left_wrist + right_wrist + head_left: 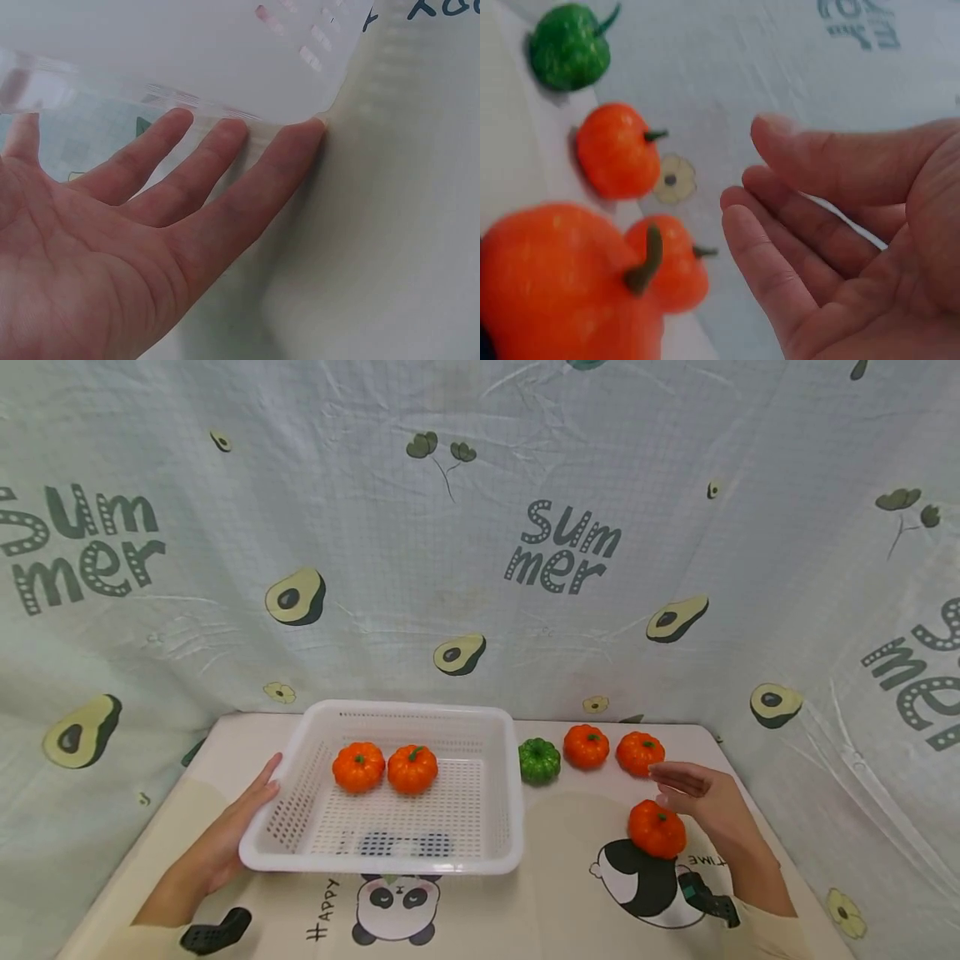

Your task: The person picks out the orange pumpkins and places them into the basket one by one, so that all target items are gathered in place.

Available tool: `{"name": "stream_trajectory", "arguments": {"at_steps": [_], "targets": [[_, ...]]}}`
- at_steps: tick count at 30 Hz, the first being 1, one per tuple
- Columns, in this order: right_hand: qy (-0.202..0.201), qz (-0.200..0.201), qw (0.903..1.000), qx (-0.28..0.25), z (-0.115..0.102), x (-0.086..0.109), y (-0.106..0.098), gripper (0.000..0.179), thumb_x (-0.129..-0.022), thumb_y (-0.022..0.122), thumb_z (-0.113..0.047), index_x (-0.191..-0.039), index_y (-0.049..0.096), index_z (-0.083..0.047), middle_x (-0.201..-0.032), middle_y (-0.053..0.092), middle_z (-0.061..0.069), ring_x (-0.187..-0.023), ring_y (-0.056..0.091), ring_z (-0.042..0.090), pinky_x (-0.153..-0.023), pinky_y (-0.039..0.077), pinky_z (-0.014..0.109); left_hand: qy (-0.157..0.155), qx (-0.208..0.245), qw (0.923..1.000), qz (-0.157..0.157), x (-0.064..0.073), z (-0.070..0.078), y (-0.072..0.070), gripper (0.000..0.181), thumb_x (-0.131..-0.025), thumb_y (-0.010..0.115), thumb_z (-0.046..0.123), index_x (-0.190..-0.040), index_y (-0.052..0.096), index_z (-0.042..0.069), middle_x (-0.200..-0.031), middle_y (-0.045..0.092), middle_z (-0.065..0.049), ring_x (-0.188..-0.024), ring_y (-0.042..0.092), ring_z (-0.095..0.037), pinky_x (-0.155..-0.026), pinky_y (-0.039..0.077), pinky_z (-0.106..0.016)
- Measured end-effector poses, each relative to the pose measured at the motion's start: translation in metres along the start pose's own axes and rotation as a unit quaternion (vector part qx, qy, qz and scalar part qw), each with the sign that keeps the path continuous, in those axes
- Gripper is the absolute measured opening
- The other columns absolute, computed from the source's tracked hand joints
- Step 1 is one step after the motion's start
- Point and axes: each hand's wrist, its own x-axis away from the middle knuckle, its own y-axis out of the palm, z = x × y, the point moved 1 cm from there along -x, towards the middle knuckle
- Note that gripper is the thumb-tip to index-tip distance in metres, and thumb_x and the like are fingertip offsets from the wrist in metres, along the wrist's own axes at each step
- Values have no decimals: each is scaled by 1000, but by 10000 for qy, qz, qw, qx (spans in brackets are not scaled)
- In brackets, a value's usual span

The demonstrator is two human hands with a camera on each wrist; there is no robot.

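Now L hand [234, 827] spread at basket rim [405, 864], R hand [703, 799] cupped by front pumpkin [656, 831], nr tbl edge [709, 745]

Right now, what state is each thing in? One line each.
White basket: upright, uncovered, partly filled.
Left basket pumpkin: inside, stem up.
Right basket pumpkin: inside, stem up.
Green pumpkin: outside, right of basket.
Back-left orange pumpkin: outside, stem up.
Back-right orange pumpkin: outside, stem up.
Front orange pumpkin: outside, not held.
Left hand: open, fingers at basket's left side.
Right hand: open, holding nothing.
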Motion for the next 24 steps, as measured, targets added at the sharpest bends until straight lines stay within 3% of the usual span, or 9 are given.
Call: {"name": "stream_trajectory", "arguments": {"at_steps": [8, 9, 11, 15, 16, 19, 22, 24], "targets": [[-228, -51, 9996, 164, 44, 10, -18, 69, -93, 78, -19, -153, 48, -1, -146, 63, -1, -111, 51, -25, -91, 49, 9, -60, -10, 10000, -6, 1, 1, 1, 68, -111, 25, 58, -160, -21, 48, -175, -17, -14, -153, 16, -47, -99, 48, -42], [-225, -131, 9995, 194, 49, 11, -19, 72, -92, 79, -19, -154, 47, -1, -149, 61, 2, -113, 50, -25, -93, 47, 9, -68, -4, 10000, 11, 1, 1, 1, 68, -111, 25, 58, -160, -21, 48, -176, -16, -14, -153, 16, -48, -99, 48, -43], [-257, -347, 9988, 229, 57, 12, -20, 77, -91, 80, -19, -156, 43, -1, -155, 56, 8, -125, 57, -11, -98, 48, 14, -79, -12, 10000, 30, 2, 1, 1, 68, -111, 25, 59, -159, -21, 49, -176, -16, -14, -154, 16, -49, -99, 49, -44], [24, -896, 9959, 152, 70, 12, -18, 88, -88, 82, -19, -160, 36, -2, -164, 38, 28, -137, 54, 7, -103, 49, 24, -91, -11, 9999, 63, 1, 1, 0, 68, -110, 25, 60, -160, -21, 49, -175, -17, -13, -154, 15, -49, -101, 48, -45], [107, -1026, 9946, 76, 73, 11, -17, 90, -87, 83, -19, -161, 34, -3, -165, 34, 29, -137, 54, 6, -103, 49, 23, -94, -19, 9999, 62, 1, 1, 0, 69, -110, 25, 60, -160, -21, 48, -175, -17, -13, -154, 15, -49, -101, 48, -45], [317, -1307, 9908, -112, 79, 7, -14, 96, -84, 84, -18, -163, 30, -6, -169, 28, 27, -126, 45, -18, -103, 45, 16, -72, -7, 10000, 69, 2, 1, 1, 69, -110, 25, 59, -160, -21, 48, -175, -17, -14, -154, 16, -48, -101, 48, -44], [400, -1512, 9875, -217, 82, 3, -12, 101, -80, 84, -15, -164, 29, -7, -170, 27, 25, -139, 47, -3, -109, 46, 26, -81, 14, 9999, 62, 2, 1, 1, 68, -110, 25, 59, -160, -21, 48, -175, -17, -14, -154, 16, -48, -100, 48, -44], [438, -1616, 9856, -233, 84, 1, -11, 102, -78, 83, -13, -164, 29, -6, -170, 26, 25, -150, 42, 25, -115, 45, 43, -95, 38, 9999, 71, 2, 1, 1, 68, -110, 25, 59, -160, -21, 49, -176, -17, -13, -154, 16, -49, -100, 49, -44]]}}
